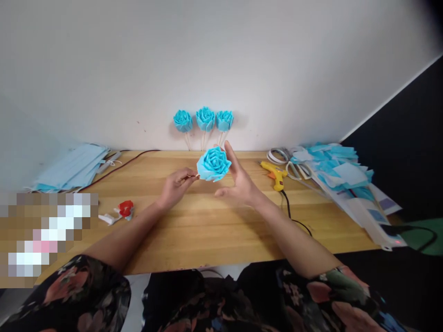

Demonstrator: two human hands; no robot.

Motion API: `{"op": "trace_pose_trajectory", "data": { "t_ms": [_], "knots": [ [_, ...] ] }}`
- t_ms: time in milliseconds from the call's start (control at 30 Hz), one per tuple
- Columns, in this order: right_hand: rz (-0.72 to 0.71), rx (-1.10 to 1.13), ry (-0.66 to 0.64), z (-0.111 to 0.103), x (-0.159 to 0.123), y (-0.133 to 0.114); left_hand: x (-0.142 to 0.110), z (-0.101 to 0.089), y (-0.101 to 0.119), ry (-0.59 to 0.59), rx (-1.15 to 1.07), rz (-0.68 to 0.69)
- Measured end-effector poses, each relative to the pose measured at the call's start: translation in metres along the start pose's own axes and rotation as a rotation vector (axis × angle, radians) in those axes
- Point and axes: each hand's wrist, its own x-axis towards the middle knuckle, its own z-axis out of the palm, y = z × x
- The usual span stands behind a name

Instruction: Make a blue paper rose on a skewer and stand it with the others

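A blue artificial rose [214,163] with layered petals is held above the middle of the table, its bloom tilted toward me. My left hand [177,186] pinches its thin stick stem just below the bloom; most of the stem is hidden. Beside the bloom's right side is my right hand [238,182], its thumb and fingers spread apart. Whether a fingertip touches the petals at the back, I cannot tell. Behind, against the wall, three similar blue roses [205,119] stand on thin sticks.
A yellow glue gun [277,175] lies right of my right hand, its black cord trailing forward. Blue cut pieces [339,163] are heaped near a white power strip [377,230] and tape rolls [278,156]. Blue face masks [72,166] lie stacked left, with a red crumpled scrap [126,208] nearer.
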Motion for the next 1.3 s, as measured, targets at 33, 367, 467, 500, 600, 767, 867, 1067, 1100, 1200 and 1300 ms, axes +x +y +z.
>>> {"op": "trace_pose_trajectory", "data": {
  "t_ms": [33,367,467,500,600,767,867,1067,1100,1200,1300],
  "knots": [
    [-0.021,0.021,-0.003,0.003,0.003,-0.003,0.0,-0.001,0.001,-0.003,0.003,0.002],
    [-0.153,0.134,0.075,0.024,0.016,-0.003,0.001,-0.002,0.002,-0.055,0.047,0.005],
    [-0.146,0.113,0.109,0.025,0.01,0.0,0.0,-0.002,0.0,-0.051,0.07,-0.02],
    [-0.148,0.108,0.118,0.025,0.008,0.001,0.0,-0.002,0.0,-0.049,0.082,-0.035],
    [-0.148,0.095,0.175,0.026,0.004,0.0,-0.001,-0.003,-0.001,-0.054,0.104,-0.098],
    [-0.09,0.128,0.268,0.028,0.003,0.003,-0.004,-0.002,-0.001,-0.025,0.075,-0.184],
    [-0.017,0.218,0.199,0.024,0.006,0.006,-0.004,-0.002,-0.003,-0.003,0.063,-0.198],
    [-0.047,0.279,0.077,0.01,0.01,0.017,-0.002,-0.004,-0.007,-0.009,0.022,-0.191],
    [-0.049,0.287,0.068,0.009,0.01,0.018,-0.002,-0.003,-0.007,-0.014,0.016,-0.184],
    [-0.038,0.264,0.029,0.009,0.009,0.017,-0.003,-0.002,-0.004,-0.035,0.007,-0.165],
    [-0.031,0.219,0.014,0.013,0.006,0.011,-0.003,-0.001,-0.001,-0.06,0.012,-0.152]
  ]
}}
